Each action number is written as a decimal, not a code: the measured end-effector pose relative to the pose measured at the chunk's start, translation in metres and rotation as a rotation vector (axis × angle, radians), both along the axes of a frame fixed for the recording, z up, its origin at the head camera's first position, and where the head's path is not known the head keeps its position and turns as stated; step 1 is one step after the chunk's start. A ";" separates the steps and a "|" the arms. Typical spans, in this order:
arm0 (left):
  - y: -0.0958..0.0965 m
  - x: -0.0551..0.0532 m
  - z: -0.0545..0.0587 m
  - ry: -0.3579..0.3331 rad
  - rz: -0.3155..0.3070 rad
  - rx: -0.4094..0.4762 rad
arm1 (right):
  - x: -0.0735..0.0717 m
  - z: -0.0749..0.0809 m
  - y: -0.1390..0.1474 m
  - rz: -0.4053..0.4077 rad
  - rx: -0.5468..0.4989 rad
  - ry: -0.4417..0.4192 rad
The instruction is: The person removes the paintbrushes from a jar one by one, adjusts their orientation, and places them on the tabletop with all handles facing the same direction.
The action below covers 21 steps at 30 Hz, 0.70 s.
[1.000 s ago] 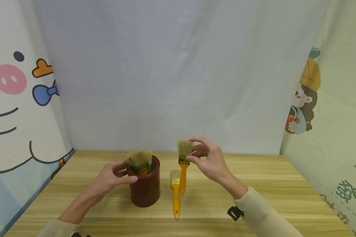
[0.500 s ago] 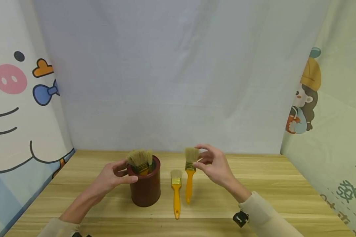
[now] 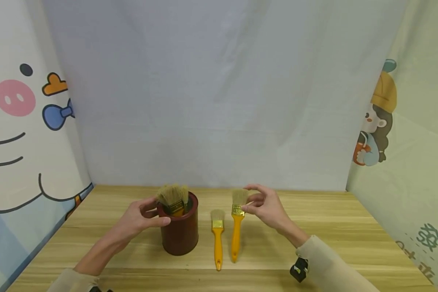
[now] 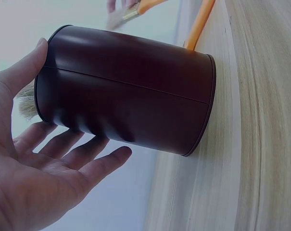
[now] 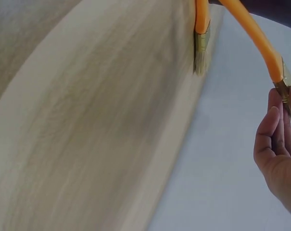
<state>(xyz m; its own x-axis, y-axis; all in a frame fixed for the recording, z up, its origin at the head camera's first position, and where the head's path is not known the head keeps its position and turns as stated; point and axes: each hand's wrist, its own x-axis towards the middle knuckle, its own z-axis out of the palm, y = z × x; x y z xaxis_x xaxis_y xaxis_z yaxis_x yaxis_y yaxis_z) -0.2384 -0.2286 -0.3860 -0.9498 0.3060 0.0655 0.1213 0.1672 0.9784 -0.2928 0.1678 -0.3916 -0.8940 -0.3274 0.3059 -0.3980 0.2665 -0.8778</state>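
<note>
A dark red-brown can (image 3: pixel 180 236) stands upright on the table, several paintbrushes (image 3: pixel 170 196) in it with bristles up. My left hand (image 3: pixel 136 218) holds the can near its rim, thumb on the near side and fingers around the far side. With thumb and fingertips my right hand (image 3: pixel 269 210) pinches a yellow-handled paintbrush (image 3: pixel 236 237) at its metal band, bristles away from me. Whether that handle's end touches the table cannot be told. Between it and the can lies another yellow-handled paintbrush (image 3: pixel 217 245). The right wrist view shows the pinched brush's orange-yellow handle (image 5: pixel 253 36) from below.
The wood-grain table (image 3: pixel 343 243) ends at a pale grey cloth backdrop (image 3: pixel 211 101). Printed cloths hang at both sides, the left one (image 3: pixel 18 134) with a cartoon figure, the right one (image 3: pixel 416 162) pale green.
My right hand has moved right and down with its paintbrush, away from the lying brush, and the two no longer overlap. My left hand and the can have stayed in place.
</note>
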 end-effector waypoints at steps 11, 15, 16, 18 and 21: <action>0.000 0.001 -0.001 0.026 -0.006 0.010 | -0.008 -0.012 0.004 0.046 0.003 -0.113; 0.000 0.001 -0.001 0.021 -0.005 0.008 | -0.012 -0.017 0.003 0.055 0.006 -0.142; 0.000 0.001 -0.001 0.020 -0.005 0.006 | -0.013 -0.017 0.002 0.054 0.005 -0.149; -0.001 0.001 -0.001 0.017 -0.003 0.002 | -0.015 -0.019 0.002 0.049 0.005 -0.161; -0.001 0.000 -0.001 0.013 -0.005 -0.001 | -0.018 -0.022 0.003 0.041 0.008 -0.189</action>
<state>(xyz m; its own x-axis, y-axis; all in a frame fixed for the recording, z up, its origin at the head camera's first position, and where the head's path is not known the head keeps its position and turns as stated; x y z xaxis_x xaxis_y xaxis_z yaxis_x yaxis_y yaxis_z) -0.2382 -0.2292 -0.3869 -0.9474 0.3104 0.0779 0.1352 0.1675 0.9766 -0.3104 0.1705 -0.4134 -0.9210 -0.3670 0.1307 -0.2367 0.2607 -0.9360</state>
